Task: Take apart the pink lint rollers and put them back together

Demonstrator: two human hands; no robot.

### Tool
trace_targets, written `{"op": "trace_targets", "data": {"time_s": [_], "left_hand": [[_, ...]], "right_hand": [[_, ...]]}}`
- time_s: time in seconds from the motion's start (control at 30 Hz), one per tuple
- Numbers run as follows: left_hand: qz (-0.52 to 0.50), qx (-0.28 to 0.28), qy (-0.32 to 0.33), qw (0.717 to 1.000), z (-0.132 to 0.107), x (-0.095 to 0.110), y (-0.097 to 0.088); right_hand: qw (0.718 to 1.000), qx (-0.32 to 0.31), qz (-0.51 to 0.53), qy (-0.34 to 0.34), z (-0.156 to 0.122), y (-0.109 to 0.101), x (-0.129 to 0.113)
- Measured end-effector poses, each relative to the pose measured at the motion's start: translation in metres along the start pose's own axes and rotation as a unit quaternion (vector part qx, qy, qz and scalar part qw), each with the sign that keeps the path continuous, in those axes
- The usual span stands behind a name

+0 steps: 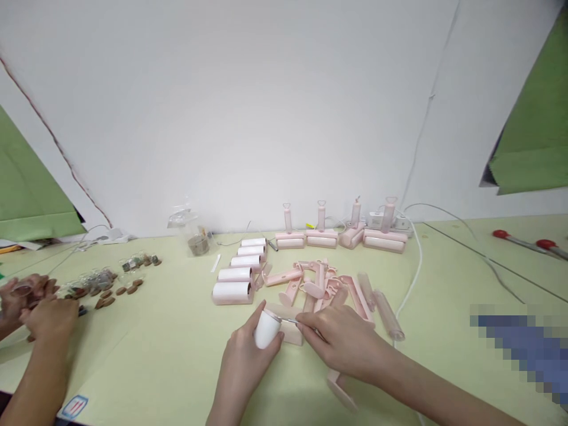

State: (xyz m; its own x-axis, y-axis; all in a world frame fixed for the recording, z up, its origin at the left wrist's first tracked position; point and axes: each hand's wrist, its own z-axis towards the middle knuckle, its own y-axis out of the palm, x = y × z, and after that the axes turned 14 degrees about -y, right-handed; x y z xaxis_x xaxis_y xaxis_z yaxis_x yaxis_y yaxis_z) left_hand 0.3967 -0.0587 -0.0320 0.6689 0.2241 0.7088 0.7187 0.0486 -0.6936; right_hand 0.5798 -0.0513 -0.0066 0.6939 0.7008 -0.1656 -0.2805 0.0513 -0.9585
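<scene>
My left hand (pixel 248 355) is closed around a white lint roll (pixel 266 330) just above the pale green table (pixel 168 355). My right hand (pixel 341 340) pinches a thin metal tool (pixel 288 320) whose tip touches the roll's end. A pink piece (pixel 290 331) lies right behind the roll. Just beyond my hands is a heap of pink roller handles and covers (pixel 315 284). A row of white rolls (pixel 242 269) lies to the left of the heap.
Several assembled pink rollers (pixel 337 236) stand at the wall. Two clear tubes (pixel 381 305) lie right of the heap, beside a white cable (pixel 415 272). Another person's hands (pixel 35 307) work at far left near small brown pieces (pixel 110 287). Red-handled tools (pixel 528 242) lie far right.
</scene>
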Motion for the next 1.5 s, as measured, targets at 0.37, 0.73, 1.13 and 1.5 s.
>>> {"op": "trace_targets", "data": {"time_s": [0.37,0.73,1.13,1.5], "left_hand": [[0.042,0.019,0.011,0.999,0.008,0.009,-0.003],[-0.096,-0.019,0.301,0.948,0.036,0.02,0.002],[-0.17,-0.055,0.267,0.947,0.052,0.013,-0.005],[0.232,-0.046,0.392,0.889,0.046,0.018,-0.004]], "right_hand": [[0.972,0.128,0.194,0.021,0.005,-0.026,0.025],[0.885,0.237,0.401,-0.009,0.04,-0.036,0.017],[0.943,0.113,0.309,-0.042,0.057,-0.048,0.019],[0.811,0.459,0.349,-0.101,0.0,-0.089,0.027]]}}
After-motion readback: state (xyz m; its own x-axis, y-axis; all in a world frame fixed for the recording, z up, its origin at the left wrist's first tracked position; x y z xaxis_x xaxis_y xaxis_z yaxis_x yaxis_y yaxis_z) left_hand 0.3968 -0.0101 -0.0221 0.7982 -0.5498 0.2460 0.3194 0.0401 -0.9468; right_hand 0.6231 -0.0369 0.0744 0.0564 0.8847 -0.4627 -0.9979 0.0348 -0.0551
